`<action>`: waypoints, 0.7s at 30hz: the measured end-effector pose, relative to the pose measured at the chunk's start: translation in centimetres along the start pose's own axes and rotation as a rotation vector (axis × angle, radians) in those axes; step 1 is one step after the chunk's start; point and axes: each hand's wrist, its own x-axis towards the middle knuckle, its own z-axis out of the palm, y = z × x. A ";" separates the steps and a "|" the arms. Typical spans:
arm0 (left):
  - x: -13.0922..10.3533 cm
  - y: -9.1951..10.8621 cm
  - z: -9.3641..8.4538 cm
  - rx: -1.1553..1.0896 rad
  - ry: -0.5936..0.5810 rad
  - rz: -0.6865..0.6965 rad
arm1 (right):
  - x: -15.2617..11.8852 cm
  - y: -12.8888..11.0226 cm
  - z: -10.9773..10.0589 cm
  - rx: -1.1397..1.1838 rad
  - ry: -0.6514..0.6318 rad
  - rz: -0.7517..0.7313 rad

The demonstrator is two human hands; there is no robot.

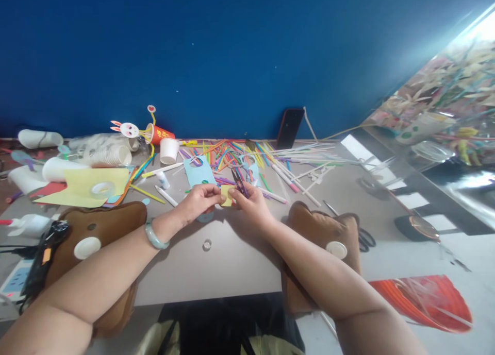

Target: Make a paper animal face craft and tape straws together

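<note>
A small piece of yellow paper (226,196) is held up over the near middle of the table. My left hand (201,201) pinches its left edge between thumb and fingers. My right hand (250,203) is closed around small dark scissors (238,181), whose blades point up and away, and its thumb also presses on the paper's right side. Just behind the hands lies a light blue sheet (198,171) with a round hole cut in it. A small clear ring (207,244), which looks like a tape roll, rests on the table in front of them.
Colourful sticks (228,156) are strewn along the blue wall. A phone (290,128) leans there. Paper cups, including a white one (169,151), and a yellow sheet (91,185) lie leftward. Brown cushions (104,221) sit under both forearms. A red-orange bundle (429,301) is at right.
</note>
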 end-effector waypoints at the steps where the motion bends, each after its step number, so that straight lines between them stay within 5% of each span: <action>1: 0.0 0.1 -0.1 -0.004 -0.004 -0.007 | 0.0 0.0 0.0 0.013 0.004 0.000; 8: 0.0 0.5 -0.5 -0.006 -0.062 -0.036 | -0.5 -0.3 0.3 0.059 0.031 -0.017; 12: -0.3 0.8 -0.3 -0.063 0.087 0.000 | -0.5 -0.3 0.3 0.078 0.109 -0.005; 21: 0.2 0.6 -0.2 -0.287 0.353 0.144 | -1.1 0.2 1.2 0.054 0.034 0.091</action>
